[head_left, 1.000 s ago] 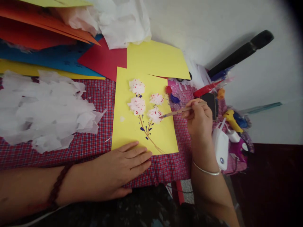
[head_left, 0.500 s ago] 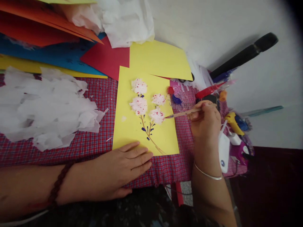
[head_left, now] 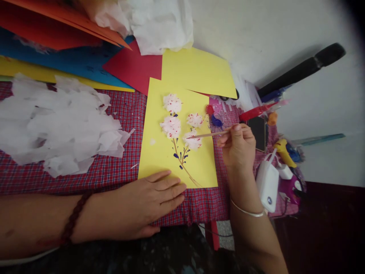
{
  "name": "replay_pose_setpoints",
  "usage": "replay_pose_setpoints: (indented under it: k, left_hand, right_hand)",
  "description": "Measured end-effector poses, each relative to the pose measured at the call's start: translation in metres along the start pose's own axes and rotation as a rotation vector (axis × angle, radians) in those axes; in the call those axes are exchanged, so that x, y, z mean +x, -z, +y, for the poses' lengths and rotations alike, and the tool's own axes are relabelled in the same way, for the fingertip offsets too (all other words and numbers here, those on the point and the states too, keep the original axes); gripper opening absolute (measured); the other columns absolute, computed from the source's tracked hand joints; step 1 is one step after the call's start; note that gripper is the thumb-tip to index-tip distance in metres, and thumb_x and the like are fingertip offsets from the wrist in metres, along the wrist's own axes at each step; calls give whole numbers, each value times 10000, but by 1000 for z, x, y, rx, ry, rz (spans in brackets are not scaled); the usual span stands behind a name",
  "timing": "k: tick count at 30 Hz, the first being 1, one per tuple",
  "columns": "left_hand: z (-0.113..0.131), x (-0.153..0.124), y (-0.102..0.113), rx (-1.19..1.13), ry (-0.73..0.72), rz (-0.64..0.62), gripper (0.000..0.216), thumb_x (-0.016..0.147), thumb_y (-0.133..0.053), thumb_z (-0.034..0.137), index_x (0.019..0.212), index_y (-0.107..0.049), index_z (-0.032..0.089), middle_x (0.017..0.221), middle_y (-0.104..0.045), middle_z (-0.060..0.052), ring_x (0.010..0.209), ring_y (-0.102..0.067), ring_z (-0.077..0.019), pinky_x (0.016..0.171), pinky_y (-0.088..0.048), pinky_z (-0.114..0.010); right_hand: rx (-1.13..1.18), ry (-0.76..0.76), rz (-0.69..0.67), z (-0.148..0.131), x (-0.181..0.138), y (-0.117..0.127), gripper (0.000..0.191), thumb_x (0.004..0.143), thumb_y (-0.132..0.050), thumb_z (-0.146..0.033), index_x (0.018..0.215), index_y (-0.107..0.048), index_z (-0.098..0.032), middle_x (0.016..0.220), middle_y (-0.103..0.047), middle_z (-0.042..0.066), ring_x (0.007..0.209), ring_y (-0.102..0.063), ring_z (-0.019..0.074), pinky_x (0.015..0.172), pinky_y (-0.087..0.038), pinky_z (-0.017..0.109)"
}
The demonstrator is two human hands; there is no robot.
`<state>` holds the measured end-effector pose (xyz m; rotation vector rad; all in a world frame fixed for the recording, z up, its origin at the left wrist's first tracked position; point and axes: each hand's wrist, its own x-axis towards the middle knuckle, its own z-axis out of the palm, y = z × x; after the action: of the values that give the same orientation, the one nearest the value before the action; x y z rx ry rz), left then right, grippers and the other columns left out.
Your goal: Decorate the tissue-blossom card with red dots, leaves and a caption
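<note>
My right hand [head_left: 239, 146] pinches a thin paintbrush [head_left: 211, 134], its tip over the lower right white paper blossom [head_left: 194, 140]. Whether the bristles touch the blossom I cannot tell. Several such blossoms flecked with red sit on a yellow sheet [head_left: 155, 160], above a brown painted stem with dark blue leaf marks. Flat across the sheet's bottom edge lies my left hand [head_left: 159, 198], fingers stretched out and holding nothing. Just past the sheet's right edge are a blob of red paint [head_left: 210, 109] and a blob of blue paint [head_left: 217, 121].
Torn white tissue pieces [head_left: 71, 121] cover the left of the checked cloth [head_left: 131, 102]. Coloured sheets [head_left: 142, 68] and crumpled white paper [head_left: 162, 26] lie at the back. To the right are a red tube [head_left: 256, 111], a white power bank [head_left: 267, 186] and a yellow item [head_left: 285, 152].
The brush tip has moved left, from the right edge of the lower right blossom to over it, my right hand shifting left with it. My left hand stays on the sheet. The view has shifted slightly.
</note>
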<state>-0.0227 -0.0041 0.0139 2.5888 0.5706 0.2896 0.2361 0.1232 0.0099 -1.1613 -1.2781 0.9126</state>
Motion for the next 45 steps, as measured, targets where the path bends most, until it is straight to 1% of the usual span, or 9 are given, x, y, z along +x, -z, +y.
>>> replay_pose_setpoints:
  k: [4,9,15,19,24,31,40,43,45]
  left_hand:
    - [0,0,-2,-8,3,9,696,863,-690,442,1450,-469,140,1489,-529,-113,1394,-448,-263,1223,-237,-391]
    - [-1,1,-1,-3,-2,-24,683,879,-674,452,1449,-471,136,1503,-520,-99,1398,-437,-263,1225,-220,-394]
    - [-1,0,0,9,0,-9,692,875,-678,454,1454,-475,133,1507,-511,-118,1398,-443,-277,1214,-245,-403]
    - [-1,0,0,12,2,-12,678,881,-671,450,1450,-479,135,1510,-510,-110,1395,-444,-274,1213,-247,-404]
    - [-1,0,-2,2,-1,-19,695,884,-667,454,1463,-462,129,1524,-495,-110,1406,-434,-274,1219,-229,-406]
    - [-4,-2,-2,-37,-24,8,675,870,-685,434,1451,-481,158,1504,-521,-107,1406,-444,-269,1232,-189,-378]
    - [-6,7,-15,154,-73,71,443,973,-521,365,1349,-591,141,1411,-599,-151,1292,-542,-292,1153,-304,-429]
    - [-5,9,-8,78,-46,45,467,921,-583,330,1362,-590,175,1422,-596,-141,1310,-535,-295,1194,-232,-464]
    - [-5,11,3,-85,118,187,493,848,-662,318,1326,-617,208,1428,-598,-107,1357,-490,-307,1225,-138,-500]
  right_hand:
    - [-93,7,-24,-5,-3,0,267,924,-619,-453,772,-615,-234,508,-541,-55,400,-483,90,383,-368,230]
    - [-18,45,108,-12,-2,6,219,939,-597,-364,774,-633,-225,514,-537,-60,393,-479,79,397,-388,223]
    - [-29,-38,-35,-8,-1,3,211,933,-604,-385,825,-650,-210,523,-563,-52,409,-489,81,402,-389,219]
    - [18,-4,76,-7,0,5,178,920,-601,-337,793,-641,-219,508,-548,-64,395,-461,80,393,-372,221]
    - [-8,-94,-77,-2,0,3,192,930,-604,-389,859,-652,-218,530,-566,-50,393,-468,82,381,-353,227]
    - [182,-17,138,2,16,19,189,893,-605,-389,807,-604,-220,481,-519,-71,373,-427,82,383,-341,226]
    - [393,-189,171,10,25,10,216,969,-457,-294,784,-540,-219,464,-461,-96,368,-388,71,403,-334,205]
    - [453,-316,112,1,21,1,236,984,-419,-233,779,-533,-206,476,-470,-93,380,-404,61,441,-376,195]
    - [499,-367,66,-10,15,0,258,984,-407,-196,763,-540,-197,482,-487,-84,391,-429,57,465,-407,191]
